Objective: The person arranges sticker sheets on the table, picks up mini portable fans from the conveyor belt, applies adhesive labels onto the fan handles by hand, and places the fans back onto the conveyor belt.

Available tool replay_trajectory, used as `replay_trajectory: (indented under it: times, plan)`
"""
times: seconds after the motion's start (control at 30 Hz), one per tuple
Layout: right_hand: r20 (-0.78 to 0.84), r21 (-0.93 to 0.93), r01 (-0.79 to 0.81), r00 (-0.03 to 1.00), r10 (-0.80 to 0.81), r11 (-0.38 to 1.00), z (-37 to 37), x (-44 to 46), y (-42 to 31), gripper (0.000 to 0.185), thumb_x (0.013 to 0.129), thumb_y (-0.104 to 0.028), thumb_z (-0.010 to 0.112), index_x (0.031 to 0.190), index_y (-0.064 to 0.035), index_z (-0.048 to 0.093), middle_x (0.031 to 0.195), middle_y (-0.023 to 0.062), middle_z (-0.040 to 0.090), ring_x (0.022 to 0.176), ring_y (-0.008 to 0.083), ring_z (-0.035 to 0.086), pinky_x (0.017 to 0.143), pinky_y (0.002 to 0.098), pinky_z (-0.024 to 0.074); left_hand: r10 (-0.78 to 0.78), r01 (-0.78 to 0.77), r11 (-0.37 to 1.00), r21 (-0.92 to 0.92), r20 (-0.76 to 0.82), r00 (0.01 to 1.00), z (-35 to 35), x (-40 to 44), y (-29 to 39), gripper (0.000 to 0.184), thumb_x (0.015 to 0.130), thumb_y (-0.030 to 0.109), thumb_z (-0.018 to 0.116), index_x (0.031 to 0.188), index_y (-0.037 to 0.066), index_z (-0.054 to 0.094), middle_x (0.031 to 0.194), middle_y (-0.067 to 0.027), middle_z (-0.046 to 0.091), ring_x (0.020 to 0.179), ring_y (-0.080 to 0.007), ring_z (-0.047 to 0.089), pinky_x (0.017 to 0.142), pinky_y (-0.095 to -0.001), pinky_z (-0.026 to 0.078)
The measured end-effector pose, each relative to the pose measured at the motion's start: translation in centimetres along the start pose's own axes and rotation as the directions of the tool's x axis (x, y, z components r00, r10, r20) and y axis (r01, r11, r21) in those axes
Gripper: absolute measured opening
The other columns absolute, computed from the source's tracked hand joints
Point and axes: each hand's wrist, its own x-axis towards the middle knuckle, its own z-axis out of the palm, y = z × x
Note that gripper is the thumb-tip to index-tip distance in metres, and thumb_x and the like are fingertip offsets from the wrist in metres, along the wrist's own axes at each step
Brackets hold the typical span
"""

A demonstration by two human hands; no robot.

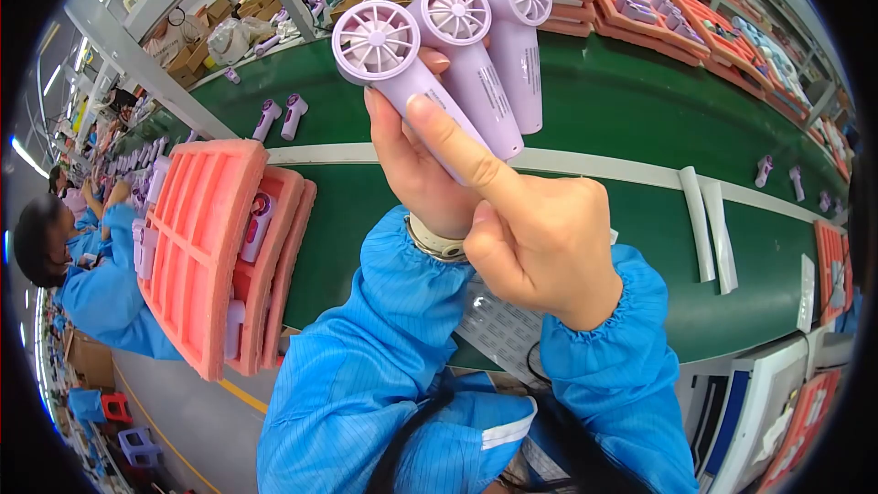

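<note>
Three lavender handheld fans are held up fanned out in my left hand (409,169), which is closed around their handles and wears a pale wristband. The front fan (430,114) tilts, its round grille facing me. Behind it are the middle fan (476,82) and the back fan (519,55), both with printed text on their handles. My right hand (544,229) crosses in front with its index finger stretched out, the tip against the front fan's handle just below the head. Its other fingers are curled, and I see nothing held in them.
Pink foam trays (197,247) holding fans stand stacked at left, beside a co-worker in blue (119,284). A pale rail (613,167) crosses the green bench (732,247). White strips (709,229) lie at right; more foam trays (631,14) stand at the back.
</note>
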Motion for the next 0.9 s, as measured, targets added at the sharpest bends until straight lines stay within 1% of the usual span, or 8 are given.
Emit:
replay_trajectory:
  times: [0.03, 0.13, 0.33, 0.67, 0.73, 0.77, 0.83, 0.9]
  plan:
    - [0.009, -0.058, 0.015, 1.000, -0.015, 0.998, 0.0, 0.0, 0.0, 0.062, 0.072, -0.015, 0.061, 0.132, -0.0311, 0.057, 0.049, 0.0018, 0.047, 0.039, 0.0207, 0.049, 0.040, 0.0347, 0.0419, 0.011, -0.011, 1.000, 0.000, -0.006, 1.000, 0.0, 0.0, 0.0, 0.047, 0.097, 0.056, 0.033, 0.107, 0.017, 0.057, 0.113, -0.0086, 0.061, 0.111, -0.0302, 0.059, 0.077, -0.0608, 0.053]
    - [-0.019, -0.159, 0.119, 0.992, -0.124, 0.980, 0.2, 0.1, 0.7, 0.065, 0.066, -0.005, 0.057, 0.130, -0.0203, 0.060, 0.052, 0.0038, 0.048, 0.040, 0.0195, 0.047, 0.042, 0.0339, 0.0400, 0.023, -0.023, 1.000, 0.007, -0.013, 1.000, 0.0, 0.0, 0.0, 0.047, 0.096, 0.056, 0.034, 0.108, 0.017, 0.057, 0.114, -0.0079, 0.061, 0.112, -0.0315, 0.058, 0.079, -0.0606, 0.053]
    - [0.037, -0.152, 0.182, 0.983, -0.178, 0.971, 0.3, 0.1, 0.9, 0.062, 0.066, -0.006, 0.059, 0.126, -0.0200, 0.063, 0.051, 0.0032, 0.047, 0.040, 0.0198, 0.047, 0.042, 0.0334, 0.0393, -0.080, 0.081, 0.996, 0.041, -0.011, 0.997, -0.4, 0.2, 0.3, 0.047, 0.095, 0.057, 0.035, 0.108, 0.018, 0.057, 0.117, -0.0102, 0.061, 0.117, -0.0378, 0.054, 0.082, -0.0593, 0.053]
    - [0.043, 0.161, 0.026, 0.998, -0.034, 0.987, 0.1, 0.1, 0.8, 0.067, 0.072, -0.009, 0.057, 0.138, -0.0198, 0.051, 0.048, 0.0035, 0.049, 0.038, 0.0223, 0.048, 0.040, 0.0354, 0.0406, -0.033, 0.032, 0.999, 0.030, 0.019, 0.999, -0.6, 0.2, 0.0, 0.051, 0.093, 0.063, 0.035, 0.111, 0.019, 0.056, 0.127, -0.0167, 0.056, 0.124, -0.0499, 0.044, 0.085, -0.0616, 0.050]
    - [0.065, 0.297, 0.001, 0.998, -0.022, 0.955, 0.1, 0.0, 0.9, 0.067, 0.073, -0.008, 0.055, 0.140, -0.0171, 0.049, 0.047, 0.0042, 0.047, 0.038, 0.0214, 0.047, 0.041, 0.0352, 0.0400, -0.028, 0.032, 0.998, -0.048, 0.076, 0.997, -0.3, 0.2, 0.0, 0.051, 0.095, 0.059, 0.032, 0.109, 0.016, 0.054, 0.122, -0.0144, 0.056, 0.118, -0.0405, 0.047, 0.086, -0.0528, 0.049]
    - [0.125, 0.453, -0.066, 0.992, 0.010, 0.889, 0.0, 0.0, 1.0, 0.068, 0.074, -0.007, 0.053, 0.141, -0.0156, 0.045, 0.047, 0.0039, 0.047, 0.037, 0.0198, 0.046, 0.040, 0.0341, 0.0390, -0.013, 0.024, 0.994, -0.106, 0.108, 0.994, -0.2, 0.2, 0.0, 0.050, 0.098, 0.055, 0.029, 0.106, 0.013, 0.053, 0.117, -0.0118, 0.057, 0.112, -0.0304, 0.051, 0.088, -0.0436, 0.047]
    - [0.254, 0.708, -0.213, 0.966, 0.039, 0.673, -0.1, -0.1, 1.0, 0.069, 0.077, -0.006, 0.051, 0.145, -0.0124, 0.039, 0.047, 0.0034, 0.046, 0.036, 0.0165, 0.044, 0.040, 0.0321, 0.0370, -0.024, 0.053, 0.979, -0.198, 0.143, 0.989, -0.1, 0.2, 0.1, 0.049, 0.100, 0.051, 0.027, 0.104, 0.009, 0.052, 0.112, -0.0100, 0.057, 0.106, -0.0214, 0.056, 0.090, -0.0349, 0.046]
    - [0.423, 0.822, -0.410, 0.904, 0.060, 0.394, -0.1, -0.1, 0.9, 0.070, 0.079, -0.006, 0.046, 0.148, -0.0114, 0.032, 0.047, 0.0022, 0.046, 0.037, 0.0128, 0.041, 0.040, 0.0287, 0.0353, -0.072, 0.107, 0.964, -0.242, 0.149, 0.986, 0.0, 0.2, 0.5, 0.050, 0.099, 0.053, 0.027, 0.103, 0.010, 0.052, 0.113, -0.0115, 0.057, 0.107, -0.0242, 0.057, 0.091, -0.0369, 0.047]
